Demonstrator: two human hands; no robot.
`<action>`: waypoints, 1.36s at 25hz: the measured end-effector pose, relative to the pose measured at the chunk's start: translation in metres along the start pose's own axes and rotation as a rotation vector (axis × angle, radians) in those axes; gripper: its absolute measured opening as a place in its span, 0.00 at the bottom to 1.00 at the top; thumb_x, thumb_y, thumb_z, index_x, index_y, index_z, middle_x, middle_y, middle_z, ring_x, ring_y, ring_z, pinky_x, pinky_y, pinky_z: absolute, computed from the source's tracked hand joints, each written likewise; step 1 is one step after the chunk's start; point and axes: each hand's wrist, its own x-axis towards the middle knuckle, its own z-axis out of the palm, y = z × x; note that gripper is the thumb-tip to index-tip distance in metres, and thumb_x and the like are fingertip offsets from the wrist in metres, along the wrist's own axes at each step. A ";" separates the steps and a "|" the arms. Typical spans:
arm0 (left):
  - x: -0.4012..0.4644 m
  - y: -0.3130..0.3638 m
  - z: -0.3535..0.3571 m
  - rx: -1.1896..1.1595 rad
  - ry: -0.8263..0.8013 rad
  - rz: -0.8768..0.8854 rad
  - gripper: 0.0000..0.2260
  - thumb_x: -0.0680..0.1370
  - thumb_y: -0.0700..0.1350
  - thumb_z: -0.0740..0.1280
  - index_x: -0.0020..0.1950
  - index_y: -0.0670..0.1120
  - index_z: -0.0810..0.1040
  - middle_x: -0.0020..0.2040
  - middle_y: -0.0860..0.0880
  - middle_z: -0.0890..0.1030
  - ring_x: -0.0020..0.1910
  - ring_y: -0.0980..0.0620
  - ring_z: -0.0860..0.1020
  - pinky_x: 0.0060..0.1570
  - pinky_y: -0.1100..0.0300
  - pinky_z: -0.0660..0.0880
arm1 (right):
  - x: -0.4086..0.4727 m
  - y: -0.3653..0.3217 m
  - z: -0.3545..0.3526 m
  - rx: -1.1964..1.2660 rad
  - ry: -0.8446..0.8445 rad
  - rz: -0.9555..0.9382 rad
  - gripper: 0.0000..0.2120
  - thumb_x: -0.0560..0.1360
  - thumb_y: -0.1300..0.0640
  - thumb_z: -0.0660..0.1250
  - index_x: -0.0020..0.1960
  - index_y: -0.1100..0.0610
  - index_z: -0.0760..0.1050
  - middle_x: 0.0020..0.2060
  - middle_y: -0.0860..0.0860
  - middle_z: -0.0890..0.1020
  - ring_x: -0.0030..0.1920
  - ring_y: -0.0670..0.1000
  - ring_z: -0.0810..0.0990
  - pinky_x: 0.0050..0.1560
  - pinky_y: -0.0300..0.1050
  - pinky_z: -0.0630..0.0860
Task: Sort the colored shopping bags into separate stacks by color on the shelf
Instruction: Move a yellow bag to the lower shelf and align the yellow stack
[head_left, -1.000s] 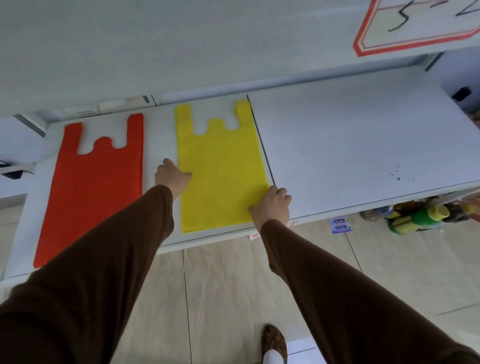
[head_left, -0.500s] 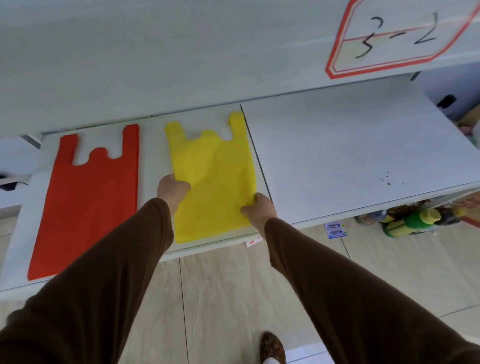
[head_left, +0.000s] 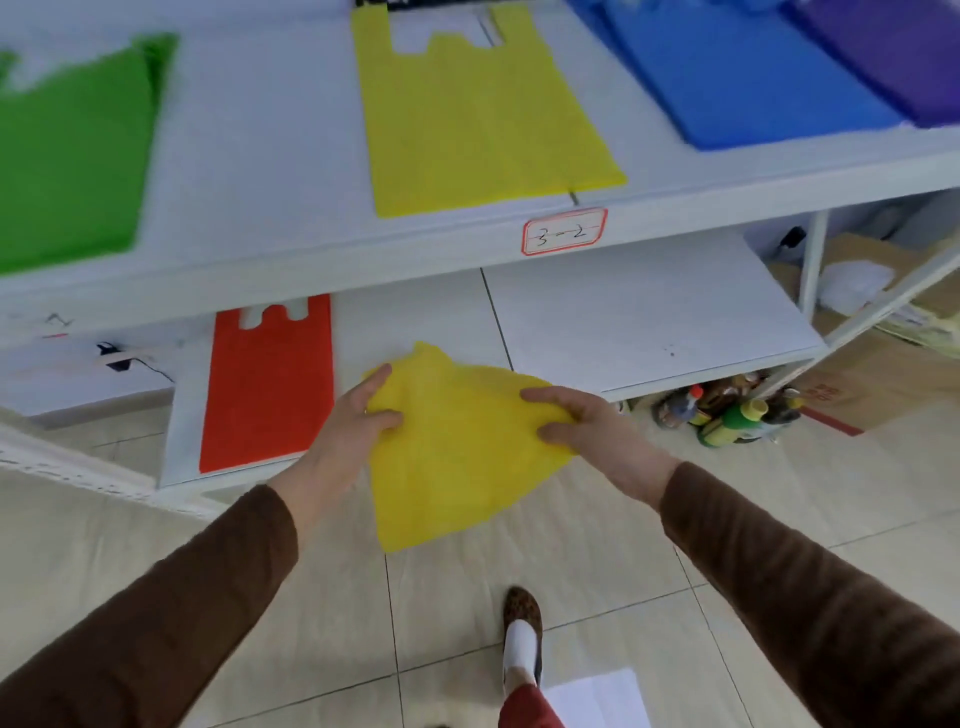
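Now both hands, left hand (head_left: 358, 421) and right hand (head_left: 582, 415), pinch the yellow bag (head_left: 457, 452) by its side edges, fingers (head_left: 540, 396) on top, off the lower shelf (head_left: 649, 322) over the floor

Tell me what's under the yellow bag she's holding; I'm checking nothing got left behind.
Under the held yellow bag: floor tiles and the lower shelf edge. Whatever lies directly beneath it is hidden.
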 end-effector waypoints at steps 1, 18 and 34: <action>-0.029 0.020 0.002 -0.012 -0.013 0.021 0.30 0.78 0.33 0.66 0.76 0.53 0.65 0.59 0.59 0.77 0.52 0.60 0.79 0.49 0.62 0.77 | -0.030 -0.022 -0.001 -0.009 0.022 -0.025 0.20 0.75 0.68 0.67 0.63 0.52 0.78 0.64 0.50 0.78 0.60 0.51 0.79 0.58 0.40 0.77; -0.015 0.444 0.001 0.075 -0.027 0.706 0.40 0.76 0.33 0.67 0.80 0.50 0.49 0.74 0.49 0.68 0.64 0.52 0.76 0.54 0.59 0.77 | -0.047 -0.371 -0.075 0.055 0.334 -0.756 0.28 0.74 0.71 0.62 0.70 0.51 0.71 0.57 0.44 0.80 0.51 0.43 0.81 0.52 0.38 0.77; 0.155 0.278 -0.011 0.408 0.061 0.144 0.40 0.76 0.34 0.68 0.80 0.53 0.49 0.77 0.48 0.62 0.69 0.45 0.70 0.62 0.54 0.72 | 0.108 -0.223 -0.102 -0.284 0.329 -0.113 0.24 0.76 0.64 0.66 0.72 0.52 0.70 0.62 0.51 0.73 0.54 0.50 0.74 0.50 0.38 0.70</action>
